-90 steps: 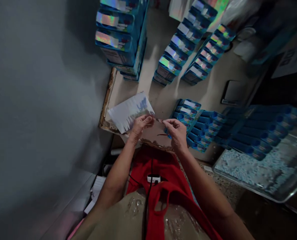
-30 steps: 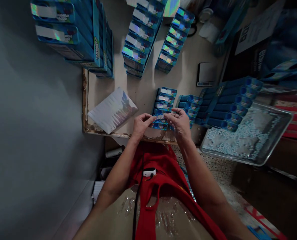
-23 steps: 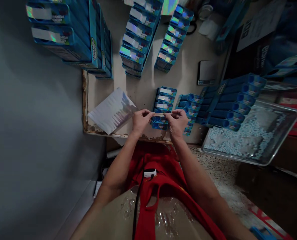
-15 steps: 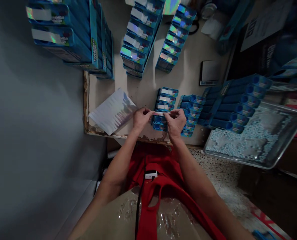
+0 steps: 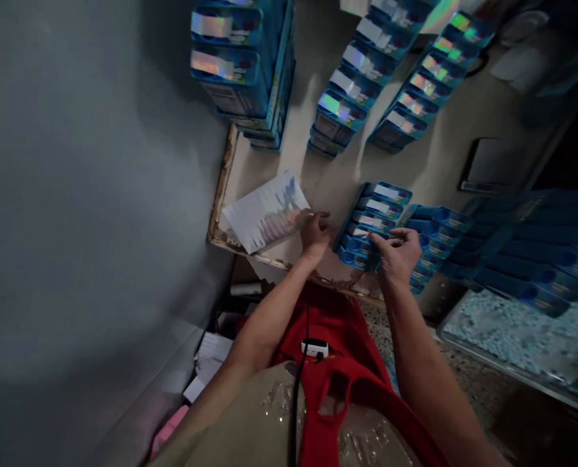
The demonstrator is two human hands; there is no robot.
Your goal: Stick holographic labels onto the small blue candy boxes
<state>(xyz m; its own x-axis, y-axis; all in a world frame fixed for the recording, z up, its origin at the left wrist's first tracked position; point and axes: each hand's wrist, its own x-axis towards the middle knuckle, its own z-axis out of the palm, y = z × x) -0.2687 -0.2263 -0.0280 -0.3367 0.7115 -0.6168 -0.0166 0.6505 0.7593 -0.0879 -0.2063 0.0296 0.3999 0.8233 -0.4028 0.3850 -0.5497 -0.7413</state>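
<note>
Toward the table's front lies a row of small blue boxes (image 5: 355,259), the farther ones with white sticker strips across their ends. One sticker (image 5: 361,231) lies across a box end in the middle of the row. At its right end is my right hand (image 5: 399,254), thumb and forefinger closed together there. My left hand (image 5: 316,235) is apart from the boxes, between them and a shiny white sticker sheet (image 5: 266,214). Its fingers are loosely parted near the sheet's right edge, and I see nothing in them.
Stacks of blue boxes (image 5: 233,84) stand at back left, with more rows (image 5: 342,107) behind. Unstickered boxes (image 5: 432,227) and packs (image 5: 527,259) lie to the right. A small scale (image 5: 493,162) sits beyond; a metal tray (image 5: 527,350) of pale blue pieces is at right.
The sticker held between both hands now lies on a box end. My left hand has let go and moved left toward the sheet. The view has swung left.
</note>
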